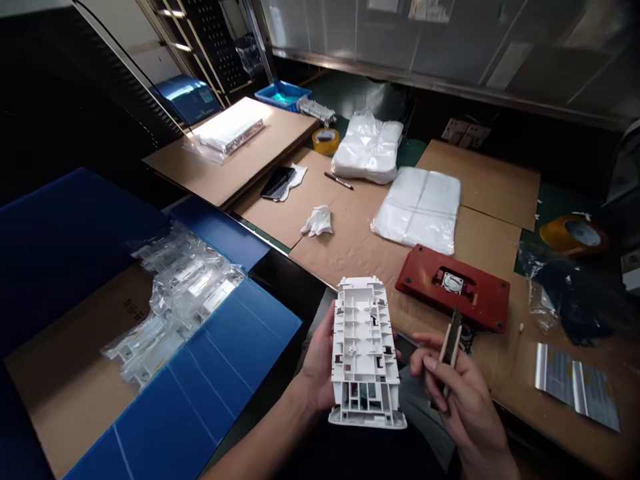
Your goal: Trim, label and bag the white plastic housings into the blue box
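In my left hand [316, 367] is a white ribbed plastic housing [361, 333], held upright with its open, compartmented side facing me. My fingers wrap its left edge, and some fingertips show at its right edge. To the right of it, my right hand [465, 393] pinches a slim knife-like tool [451, 343] with a dark blade and pale sides, its tip pointing up. The tool is apart from the housing. Just beyond that hand lies a red block fixture [455, 287] with a recess holding a small white-and-metal part.
Two wrapped white stacks [417, 203] lie on the cardboard-covered bench, near a pen [339, 181], a phone [278, 183] and crumpled white gloves [318, 221]. To the left, a blue box [225, 360] contains several bagged parts [187, 287]. Yellow tape [573, 235] and a silver pouch [577, 387] are at right.
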`<state>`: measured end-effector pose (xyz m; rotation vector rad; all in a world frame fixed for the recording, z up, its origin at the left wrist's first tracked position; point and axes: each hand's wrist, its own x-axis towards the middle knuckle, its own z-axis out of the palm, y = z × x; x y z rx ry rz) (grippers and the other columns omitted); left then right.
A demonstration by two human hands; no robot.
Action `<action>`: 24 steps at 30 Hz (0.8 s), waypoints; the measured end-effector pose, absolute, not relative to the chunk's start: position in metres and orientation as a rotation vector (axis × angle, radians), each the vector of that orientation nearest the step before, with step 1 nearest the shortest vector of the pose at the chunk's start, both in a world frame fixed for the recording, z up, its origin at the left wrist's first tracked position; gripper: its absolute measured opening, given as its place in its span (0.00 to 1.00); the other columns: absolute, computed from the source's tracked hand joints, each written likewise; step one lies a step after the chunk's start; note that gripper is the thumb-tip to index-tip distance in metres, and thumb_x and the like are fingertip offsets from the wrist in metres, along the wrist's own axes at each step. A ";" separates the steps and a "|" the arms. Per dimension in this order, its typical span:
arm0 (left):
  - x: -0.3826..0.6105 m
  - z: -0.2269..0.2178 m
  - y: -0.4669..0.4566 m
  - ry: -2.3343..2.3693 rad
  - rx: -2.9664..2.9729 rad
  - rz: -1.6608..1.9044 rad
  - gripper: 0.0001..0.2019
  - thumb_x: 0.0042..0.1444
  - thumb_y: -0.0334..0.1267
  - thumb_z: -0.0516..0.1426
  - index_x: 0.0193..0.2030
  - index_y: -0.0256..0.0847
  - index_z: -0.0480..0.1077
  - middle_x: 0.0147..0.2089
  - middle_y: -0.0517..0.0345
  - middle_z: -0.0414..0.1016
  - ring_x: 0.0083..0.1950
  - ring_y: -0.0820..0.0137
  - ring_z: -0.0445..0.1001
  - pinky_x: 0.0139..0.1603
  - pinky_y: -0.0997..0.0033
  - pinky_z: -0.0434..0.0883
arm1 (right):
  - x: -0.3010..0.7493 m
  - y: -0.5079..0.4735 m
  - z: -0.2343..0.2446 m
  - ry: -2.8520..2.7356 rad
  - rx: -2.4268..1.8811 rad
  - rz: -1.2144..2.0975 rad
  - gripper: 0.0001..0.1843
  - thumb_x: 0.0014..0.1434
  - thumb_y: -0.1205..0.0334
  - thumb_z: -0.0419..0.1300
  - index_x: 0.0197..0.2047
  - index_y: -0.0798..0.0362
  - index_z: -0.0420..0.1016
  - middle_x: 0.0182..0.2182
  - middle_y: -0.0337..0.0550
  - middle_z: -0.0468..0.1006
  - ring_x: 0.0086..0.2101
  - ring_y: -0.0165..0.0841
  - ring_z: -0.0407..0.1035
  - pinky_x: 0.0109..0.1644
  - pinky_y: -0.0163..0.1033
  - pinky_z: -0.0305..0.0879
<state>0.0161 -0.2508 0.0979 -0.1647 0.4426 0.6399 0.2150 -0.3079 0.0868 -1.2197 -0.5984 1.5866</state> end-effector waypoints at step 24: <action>0.023 0.097 -0.276 0.453 -0.099 0.455 0.44 0.61 0.68 0.41 0.60 0.27 0.69 0.47 0.33 0.80 0.44 0.49 0.81 0.47 0.52 0.74 | 0.213 -0.328 0.097 -0.750 -1.445 1.502 0.14 0.63 0.54 0.63 0.52 0.45 0.75 0.25 0.33 0.68 0.21 0.23 0.58 0.23 0.28 0.58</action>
